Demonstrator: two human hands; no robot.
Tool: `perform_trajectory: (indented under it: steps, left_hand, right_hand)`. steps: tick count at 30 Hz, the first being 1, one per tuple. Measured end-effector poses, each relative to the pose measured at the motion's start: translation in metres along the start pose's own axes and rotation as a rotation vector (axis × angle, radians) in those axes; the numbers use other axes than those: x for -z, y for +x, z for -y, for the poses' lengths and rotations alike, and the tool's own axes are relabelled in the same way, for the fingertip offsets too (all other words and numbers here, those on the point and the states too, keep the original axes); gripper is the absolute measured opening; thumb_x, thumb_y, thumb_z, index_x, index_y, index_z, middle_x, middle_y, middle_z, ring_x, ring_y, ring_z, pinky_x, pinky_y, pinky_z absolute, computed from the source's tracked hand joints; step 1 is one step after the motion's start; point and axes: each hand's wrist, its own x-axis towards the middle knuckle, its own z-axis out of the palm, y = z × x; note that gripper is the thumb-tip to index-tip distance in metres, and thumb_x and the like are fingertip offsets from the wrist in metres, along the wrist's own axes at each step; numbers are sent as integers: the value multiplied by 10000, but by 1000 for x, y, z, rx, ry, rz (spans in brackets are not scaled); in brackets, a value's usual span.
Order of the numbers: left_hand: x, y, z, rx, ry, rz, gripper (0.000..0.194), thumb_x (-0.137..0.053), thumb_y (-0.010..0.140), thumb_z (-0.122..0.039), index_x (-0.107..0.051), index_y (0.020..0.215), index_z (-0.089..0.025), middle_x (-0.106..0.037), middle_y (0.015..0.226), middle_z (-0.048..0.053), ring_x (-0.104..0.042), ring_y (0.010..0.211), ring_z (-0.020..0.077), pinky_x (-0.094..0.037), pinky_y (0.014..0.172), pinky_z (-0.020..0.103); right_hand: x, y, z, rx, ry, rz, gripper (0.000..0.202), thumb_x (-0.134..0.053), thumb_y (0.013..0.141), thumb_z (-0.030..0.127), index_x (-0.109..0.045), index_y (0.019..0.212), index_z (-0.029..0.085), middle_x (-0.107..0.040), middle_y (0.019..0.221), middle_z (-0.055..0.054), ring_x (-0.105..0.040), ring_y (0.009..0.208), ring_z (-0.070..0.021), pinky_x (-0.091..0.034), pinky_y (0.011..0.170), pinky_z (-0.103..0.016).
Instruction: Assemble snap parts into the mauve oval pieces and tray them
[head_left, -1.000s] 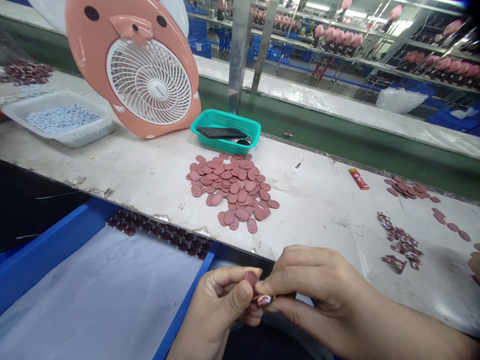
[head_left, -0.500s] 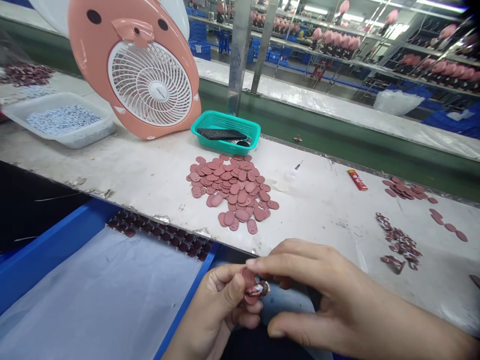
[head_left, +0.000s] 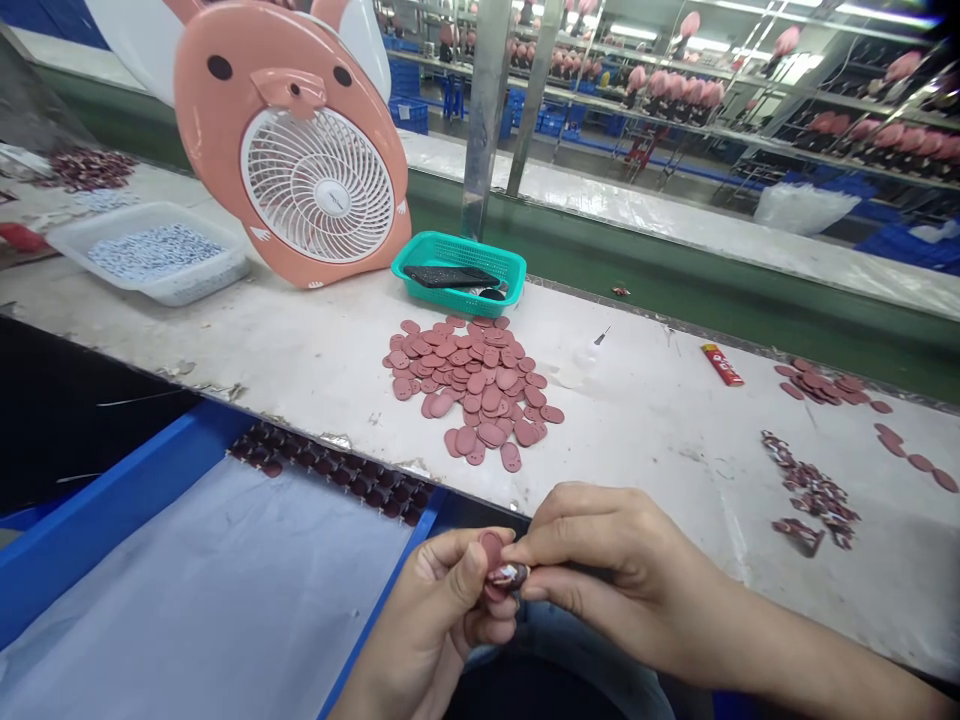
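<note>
Between the thumb and fingers of my left hand (head_left: 450, 610) is a reddish-brown oval disc (head_left: 491, 549), held over the gap below the table's front edge. Against the disc lies a small shiny brown-and-white piece (head_left: 508, 575). My right hand (head_left: 615, 570) is closed, its thumb and fingertips pinching the right end of that small piece. Beyond my hands, a pile of similar oval discs (head_left: 480, 380) is spread on the white table (head_left: 637, 430), some with small holes. Similar brown-and-white pieces (head_left: 817, 498) lie loosely grouped to the right.
A pink animal-shaped fan (head_left: 217, 120) stands behind a white tray of small bits (head_left: 232, 268). A green basket (head_left: 397, 262) holds a black object. At the right are a red wrapper (head_left: 722, 365) and more discs (head_left: 825, 383). A blue bin (head_left: 172, 450) with rows of dark pieces sits lower left.
My right hand's thumb and fingers have closed from an open spread onto the brown-and-white piece. My left hand still holds the disc. The view has shifted slightly.
</note>
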Motion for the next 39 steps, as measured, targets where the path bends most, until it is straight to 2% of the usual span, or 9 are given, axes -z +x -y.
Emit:
perform_trajectory:
  steps: [10, 14, 17, 20, 22, 29, 34, 36, 39]
  left_hand:
    - [6, 1, -2, -18, 32, 50, 393, -927, 573, -451, -809, 776, -136, -658, 624, -5, -589, 533, 69, -571, 472, 160]
    - [13, 8, -3, -54, 65, 114, 572, -826, 653, -600, -794, 985, -135, -728, 783, 77, -691, 687, 167, -594, 458, 207]
    - [17, 11, -1, -219, 63, -42, 560, -861, 615, -585, -770, 996, -185, -744, 857, 71, -687, 712, 178, -590, 461, 222]
    - [17, 12, 4, -470, 106, -225, 423, -950, 523, -470, -725, 757, -199, -665, 681, -15, -557, 578, 114, -528, 419, 183]
    - [15, 12, 7, -580, 144, -263, 410, -961, 501, -451, -710, 699, -194, -626, 620, -26, -526, 558, 111, -495, 403, 171]
    - [28, 15, 10, -664, 209, -388, 320, -906, 598, -412, -707, 716, -191, -669, 692, 7, -602, 630, 147, -489, 438, 189]
    - [63, 20, 0, -641, 313, -469, 369, -817, 691, -501, -695, 847, -189, -748, 838, 62, -692, 743, 217, -566, 506, 272]
    - [91, 28, -12, -660, 374, -552, 402, -782, 713, -535, -677, 892, -190, -751, 886, 76, -719, 829, 263, -581, 529, 305]
    - [151, 47, -42, -715, 521, -770, 417, -716, 770, -549, -651, 951, -179, -732, 909, 74, -713, 909, 282, -594, 617, 350]
  right_hand:
    - [3, 3, 0, -59, 31, 57, 143, -650, 964, 235, -774, 1029, 213, -738, 856, -49, -664, 781, -142, -522, 713, -242]
    - [3, 8, -1, -51, -13, -15, 113, -658, 941, 192, -761, 988, 200, -719, 813, -37, -658, 741, -132, -517, 683, -237]
    - [-10, 10, -9, 40, -194, -179, 106, -653, 925, 151, -734, 989, 173, -700, 816, -45, -646, 726, -143, -527, 650, -249]
    - [-31, 12, -19, 206, -471, -360, 138, -632, 932, 115, -695, 1054, 125, -697, 819, -77, -621, 708, -173, -537, 618, -287]
    - [-46, 13, -24, 309, -615, -425, 168, -630, 928, 90, -667, 1092, 75, -688, 776, -96, -592, 671, -185, -530, 584, -305]
    - [-76, 30, -27, 405, -657, -459, 173, -598, 925, 60, -650, 1090, 56, -680, 724, -93, -553, 606, -187, -502, 507, -315]
    - [-83, 29, -21, 448, -639, -433, 175, -655, 904, 95, -647, 1076, 65, -667, 675, -73, -536, 557, -173, -476, 460, -306]
    - [-79, 20, -20, 465, -638, -415, 205, -674, 885, 76, -638, 1087, 70, -665, 667, -65, -536, 555, -161, -489, 476, -295]
    - [-65, 4, -28, 399, -649, -401, 270, -679, 867, 23, -633, 1128, 73, -678, 717, -82, -576, 625, -167, -524, 550, -294]
